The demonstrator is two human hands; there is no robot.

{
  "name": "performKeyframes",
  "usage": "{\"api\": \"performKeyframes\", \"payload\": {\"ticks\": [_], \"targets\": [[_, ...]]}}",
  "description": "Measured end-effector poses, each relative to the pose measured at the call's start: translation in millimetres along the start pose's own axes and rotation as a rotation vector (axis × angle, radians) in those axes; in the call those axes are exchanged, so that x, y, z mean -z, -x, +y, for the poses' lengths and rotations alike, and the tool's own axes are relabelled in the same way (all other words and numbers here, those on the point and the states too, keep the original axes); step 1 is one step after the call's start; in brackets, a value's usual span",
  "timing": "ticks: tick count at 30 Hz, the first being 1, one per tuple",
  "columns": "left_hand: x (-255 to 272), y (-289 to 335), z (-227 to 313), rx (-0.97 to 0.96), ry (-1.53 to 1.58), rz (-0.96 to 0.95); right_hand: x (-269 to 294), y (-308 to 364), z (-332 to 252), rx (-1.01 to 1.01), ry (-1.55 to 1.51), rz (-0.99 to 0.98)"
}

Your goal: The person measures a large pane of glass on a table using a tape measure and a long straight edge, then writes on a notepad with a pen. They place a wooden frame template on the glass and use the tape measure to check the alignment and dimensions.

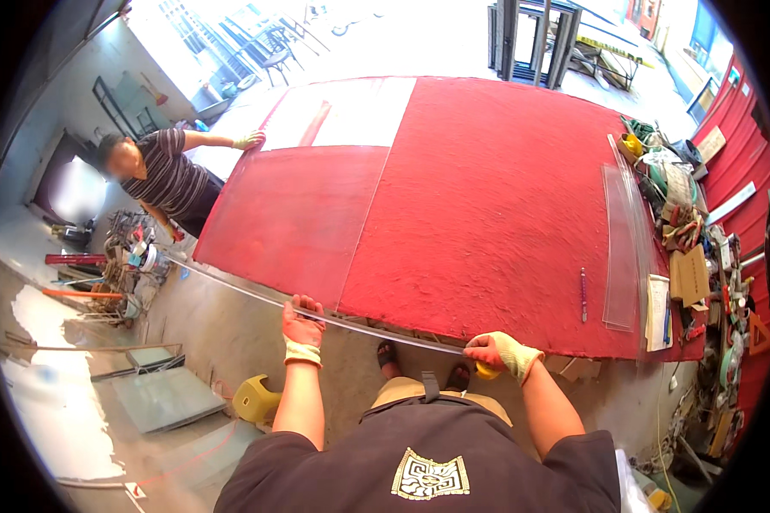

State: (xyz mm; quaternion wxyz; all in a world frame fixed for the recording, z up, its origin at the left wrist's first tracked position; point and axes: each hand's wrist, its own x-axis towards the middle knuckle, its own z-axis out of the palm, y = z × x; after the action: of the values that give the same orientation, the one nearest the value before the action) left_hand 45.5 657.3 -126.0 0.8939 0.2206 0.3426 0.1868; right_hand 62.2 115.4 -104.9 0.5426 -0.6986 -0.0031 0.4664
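Observation:
A long, thin, pale strip (385, 331), maybe clear glass, runs along the near edge of the red-covered table (479, 214). My left hand (303, 332), in a red-palmed, cream glove, grips it partway along, fingers pointing up. At the strip's right end, my right hand (506, 354), gloved alike, is closed on it. A small yellow thing (488, 371) shows under that hand, too hidden to name. A co-worker's lower gloved hand (176, 233) is close to the strip's left end; contact is unclear. A large clear sheet (295, 205) covers the table's left part.
The co-worker (175, 175) stands at the left, the other hand on the table edge. Clear narrow panes (618, 256), a pen (583, 295), a notepad (657, 312) and piled tools (680, 201) lie at the right. A yellow stool (255, 398) and glass panes (154, 400) are lower left.

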Motion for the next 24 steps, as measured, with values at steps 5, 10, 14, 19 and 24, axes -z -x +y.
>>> {"api": "performKeyframes", "payload": {"ticks": [5, 10, 14, 19, 24], "targets": [[9.9, 42.6, -28.7, -0.013, -0.096, -0.075, 32.3, 31.2, 30.6, 0.024, 0.192, -0.024], [-25.8, 101.4, -88.8, 0.146, -0.307, -0.286, 23.1, 54.1, 46.1, 0.032, 0.208, -0.018], [-48.6, 156.1, -126.4, 0.384, -0.536, -0.428, -36.5, 49.1, 33.0, 0.132, 0.021, 0.055], [-55.3, 178.4, -190.9, 0.561, -0.973, -0.968, -104.2, 29.0, 5.3, 0.191, -0.483, 0.232], [-49.4, 158.3, -201.4, 0.98, -0.844, -0.826, -144.5, 49.2, 24.8, 0.362, -0.706, 0.263]]}}
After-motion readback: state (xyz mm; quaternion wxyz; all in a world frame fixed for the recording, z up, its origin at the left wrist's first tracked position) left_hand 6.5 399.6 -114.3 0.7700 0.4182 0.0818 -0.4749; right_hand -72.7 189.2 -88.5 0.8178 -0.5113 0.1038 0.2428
